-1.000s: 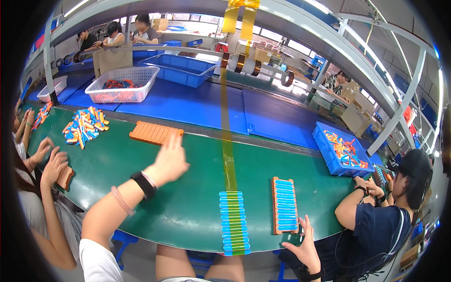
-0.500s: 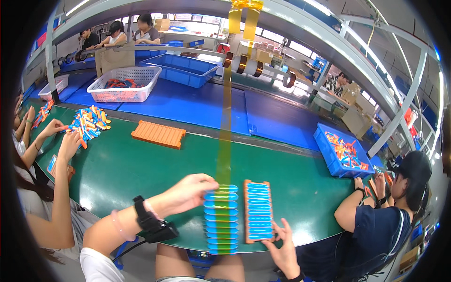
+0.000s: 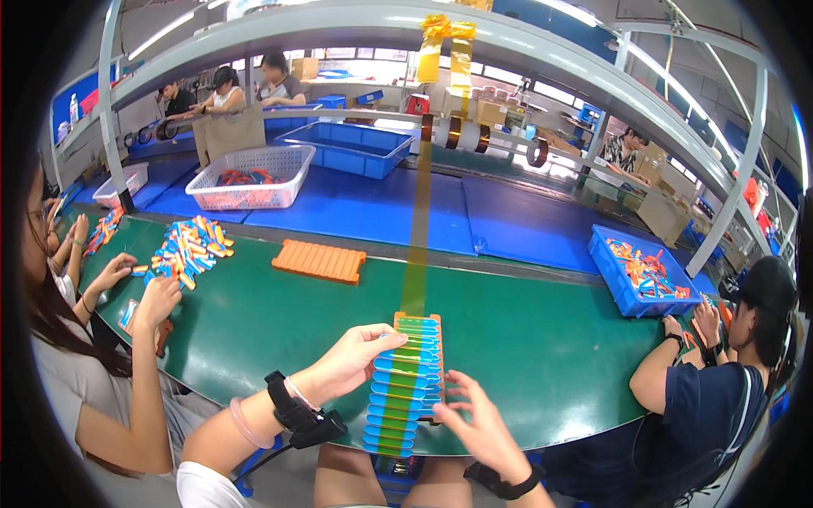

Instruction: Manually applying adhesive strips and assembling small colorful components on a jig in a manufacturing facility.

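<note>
A strip of flat blue pieces (image 3: pixel 385 400), lined up crosswise under translucent amber tape (image 3: pixel 418 229), hangs down toward my lap. With thumb and fingertips together, my left hand (image 3: pixel 356 356) grips the strip near its upper left edge. Partly behind the strip lies an orange slotted rack (image 3: pixel 438 360) holding more blue pieces; the strip hides much of it. Beside the rack's lower right side is my right hand (image 3: pixel 478 423), fingers apart and thumb near the rack's edge. Whether the thumb touches it, I cannot tell.
An orange ribbed rack (image 3: pixel 318 262) lies farther back on the green table (image 3: pixel 525 356). Loose blue and orange pieces (image 3: pixel 193 247) are heaped at left near a co-worker's hands. A blue bin (image 3: pixel 631 306) stands at right by another co-worker. Tape rolls (image 3: pixel 455 133) hang on a bar above.
The filled rack has moved left, from beside the taped strip to partly behind it. My right hand has shifted left and turned its fingers up along the rack. My left hand still grips the strip.
</note>
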The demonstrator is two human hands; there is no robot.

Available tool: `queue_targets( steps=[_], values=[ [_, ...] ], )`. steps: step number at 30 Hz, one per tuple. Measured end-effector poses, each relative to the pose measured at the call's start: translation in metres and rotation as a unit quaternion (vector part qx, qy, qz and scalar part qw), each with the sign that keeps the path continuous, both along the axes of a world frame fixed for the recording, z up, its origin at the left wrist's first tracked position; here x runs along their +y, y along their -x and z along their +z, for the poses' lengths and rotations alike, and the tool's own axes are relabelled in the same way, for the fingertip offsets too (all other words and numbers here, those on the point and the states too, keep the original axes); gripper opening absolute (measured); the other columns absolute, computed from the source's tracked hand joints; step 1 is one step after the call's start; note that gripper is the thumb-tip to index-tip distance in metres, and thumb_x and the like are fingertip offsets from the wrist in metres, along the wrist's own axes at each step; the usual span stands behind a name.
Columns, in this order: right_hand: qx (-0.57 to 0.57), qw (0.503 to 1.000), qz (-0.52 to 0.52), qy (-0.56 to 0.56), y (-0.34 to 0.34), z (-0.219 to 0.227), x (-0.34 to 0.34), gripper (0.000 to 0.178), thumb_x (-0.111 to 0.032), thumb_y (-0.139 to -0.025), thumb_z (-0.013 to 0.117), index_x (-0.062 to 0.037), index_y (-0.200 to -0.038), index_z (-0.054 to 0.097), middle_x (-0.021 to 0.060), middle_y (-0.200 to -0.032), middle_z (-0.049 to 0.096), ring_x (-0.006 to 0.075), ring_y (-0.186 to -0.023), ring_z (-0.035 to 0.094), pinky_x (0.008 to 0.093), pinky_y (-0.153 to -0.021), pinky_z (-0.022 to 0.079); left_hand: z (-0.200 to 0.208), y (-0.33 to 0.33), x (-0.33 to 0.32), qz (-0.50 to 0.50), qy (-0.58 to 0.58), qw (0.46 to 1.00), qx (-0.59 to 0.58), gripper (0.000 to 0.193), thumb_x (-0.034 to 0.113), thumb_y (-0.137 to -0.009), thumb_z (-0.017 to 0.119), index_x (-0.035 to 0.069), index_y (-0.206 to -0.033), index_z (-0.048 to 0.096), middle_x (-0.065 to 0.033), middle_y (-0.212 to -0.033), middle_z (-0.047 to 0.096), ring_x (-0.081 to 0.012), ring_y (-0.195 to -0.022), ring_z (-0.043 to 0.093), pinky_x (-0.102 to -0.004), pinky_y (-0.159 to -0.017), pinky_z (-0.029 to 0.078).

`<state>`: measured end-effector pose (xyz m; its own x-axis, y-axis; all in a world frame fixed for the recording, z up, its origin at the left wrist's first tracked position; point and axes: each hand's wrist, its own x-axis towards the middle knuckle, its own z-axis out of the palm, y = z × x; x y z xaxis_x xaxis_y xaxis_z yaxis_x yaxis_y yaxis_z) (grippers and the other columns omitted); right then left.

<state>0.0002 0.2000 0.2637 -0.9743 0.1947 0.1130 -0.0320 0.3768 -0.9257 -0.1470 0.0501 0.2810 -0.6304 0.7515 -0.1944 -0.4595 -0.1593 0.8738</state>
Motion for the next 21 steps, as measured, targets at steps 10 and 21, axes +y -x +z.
queue_targets(
  steps=[10, 21],
  values=[
    [-0.058, 0.975, 0.115, 0.179, 0.069, 0.048, 0.011, 0.021, -0.025, -0.086, 0.053, -0.0059, -0.079, 0.056, -0.0025, -0.079, 0.056, 0.0032, -0.073, 0.050, 0.0188, -0.065, 0.040, 0.024, -0.012, 0.005, 0.052, -0.014, 0.974, 0.220, 0.009, 0.014, -0.083, 0.057, 0.006, -0.077, 0.056, 0.0032, -0.073, 0.055, -0.0014, -0.065, 0.048, -0.0168, -0.055, 0.037],
    [0.043, 0.968, 0.128, 0.214, -0.011, 0.008, 0.000, 0.028, -0.013, -0.086, 0.052, 0.0000, -0.111, 0.053, 0.0106, -0.110, 0.054, 0.0131, -0.105, 0.047, 0.0266, -0.094, 0.034, 0.004, -0.074, 0.000, 0.082, 0.027, 0.937, 0.340, 0.011, 0.011, -0.079, 0.061, 0.004, -0.074, 0.055, 0.0050, -0.073, 0.051, -0.0017, -0.068, 0.045, -0.0167, -0.059, 0.038]
  ],
)
